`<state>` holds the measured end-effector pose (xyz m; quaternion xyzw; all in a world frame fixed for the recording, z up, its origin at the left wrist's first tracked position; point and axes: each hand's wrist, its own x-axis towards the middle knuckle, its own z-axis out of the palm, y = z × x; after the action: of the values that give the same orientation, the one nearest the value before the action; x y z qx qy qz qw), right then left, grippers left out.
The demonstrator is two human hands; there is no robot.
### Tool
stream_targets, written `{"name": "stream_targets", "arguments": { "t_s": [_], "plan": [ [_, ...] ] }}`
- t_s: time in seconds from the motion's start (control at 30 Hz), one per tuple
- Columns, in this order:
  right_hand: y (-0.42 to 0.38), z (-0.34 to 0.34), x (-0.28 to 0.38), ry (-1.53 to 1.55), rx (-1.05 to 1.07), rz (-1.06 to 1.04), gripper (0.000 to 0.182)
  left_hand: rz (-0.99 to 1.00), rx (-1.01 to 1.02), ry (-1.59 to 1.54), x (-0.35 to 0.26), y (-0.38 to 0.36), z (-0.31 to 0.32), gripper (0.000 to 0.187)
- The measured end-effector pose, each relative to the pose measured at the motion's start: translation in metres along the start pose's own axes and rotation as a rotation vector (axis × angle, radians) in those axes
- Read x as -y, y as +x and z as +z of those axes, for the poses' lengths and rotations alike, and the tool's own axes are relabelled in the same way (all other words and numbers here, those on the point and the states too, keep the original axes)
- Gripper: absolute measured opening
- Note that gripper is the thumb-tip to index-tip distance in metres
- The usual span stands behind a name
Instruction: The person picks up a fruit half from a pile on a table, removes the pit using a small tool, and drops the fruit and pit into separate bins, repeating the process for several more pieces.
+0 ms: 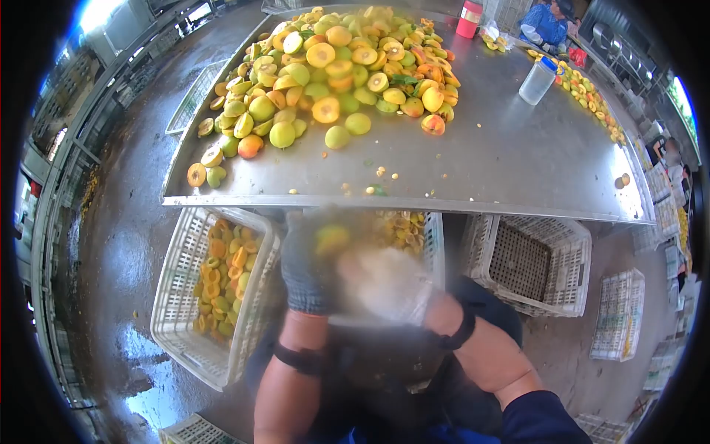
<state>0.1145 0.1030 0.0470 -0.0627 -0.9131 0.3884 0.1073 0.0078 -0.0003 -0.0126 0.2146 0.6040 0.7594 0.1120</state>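
My left hand (303, 263), in a dark grey glove, is in front of the table edge, closed around a yellow-green peach (333, 237). Close beside it on the right is my right hand (388, 285) in a whitish glove. A smear over the middle of the view hides its fingers and anything in them. Beneath both hands stands a crate (434, 240) with cut fruit pieces (403, 228) in it. On the steel table (488, 163) ahead lies a big heap of peaches (340, 70), many halved, with some stones showing.
Left of my hands, a white crate (174, 311) holds peach halves (222, 288). Another white crate (569, 259) is on the right. A lidded clear jar (538, 81) and a red-pink bottle (469, 18) stand on the table. A person in blue (546, 28) is at the far side.
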Motion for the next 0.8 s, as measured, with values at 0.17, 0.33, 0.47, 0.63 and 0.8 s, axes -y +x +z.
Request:
{"name": "stream_targets", "arguments": {
  "t_s": [0.17, 0.33, 0.47, 0.63, 0.8],
  "plan": [
    [-0.002, -0.025, -0.005, -0.376, 0.013, -0.119, 0.027, 0.485, 0.132, 0.910, -0.001, 0.013, -0.015, 0.045],
    [-0.004, -0.033, -0.005, -0.438, -0.319, -0.117, 0.023, -0.514, -0.145, -0.504, -0.025, 0.015, -0.003, 0.053],
    [-0.012, -0.043, -0.025, -0.091, 0.102, -0.177, 0.054, -0.538, -0.102, -0.683, -0.045, 0.015, -0.009, 0.057],
    [-0.023, -0.034, -0.035, 0.658, 0.269, 0.370, 0.055, -0.580, -0.061, -0.754, -0.064, 0.011, -0.012, 0.061],
    [-0.026, -0.009, -0.079, 0.546, 0.298, 0.166, 0.054, -0.345, 0.063, -0.446, -0.050, 0.006, -0.026, 0.056]
  ]
}}
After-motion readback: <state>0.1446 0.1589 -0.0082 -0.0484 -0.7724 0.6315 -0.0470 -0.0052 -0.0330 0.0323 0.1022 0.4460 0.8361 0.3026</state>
